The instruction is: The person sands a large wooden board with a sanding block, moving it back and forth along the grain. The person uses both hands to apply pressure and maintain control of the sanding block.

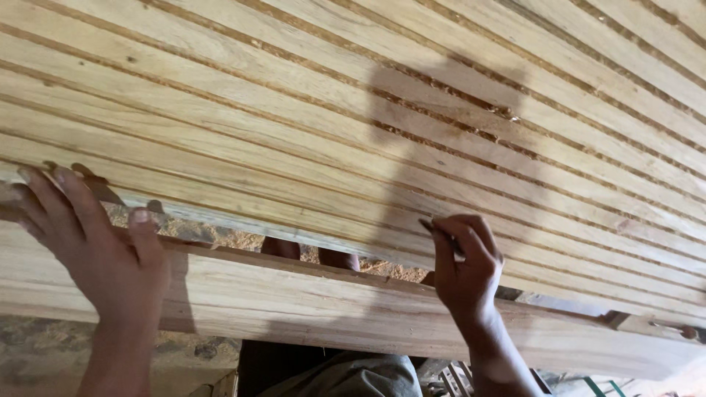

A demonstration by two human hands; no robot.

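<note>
Partly hidden pencil (440, 234) in right hand (465, 268), left hand (95, 246) on slats (294, 132)

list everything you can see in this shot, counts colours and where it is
pale sawn wooden slats: many, too many to count surely, light yellow-tan, laid side by side edge to edge across the whole upper picture
thick pale wooden plank: one, light tan, running across the lower picture below the slats
sawdust: patches, tan, in the gap between slats and plank and in the seams between slats
toes of a foot: two or so showing, in the gap at mid picture, whose they are cannot be told
grey-green cloth: one piece, bottom centre, below the plank
left hand: one, fingers spread on the nearest slat's edge
right hand: one, pinched around a thin dark pencil-like tool on the slat edge
</note>
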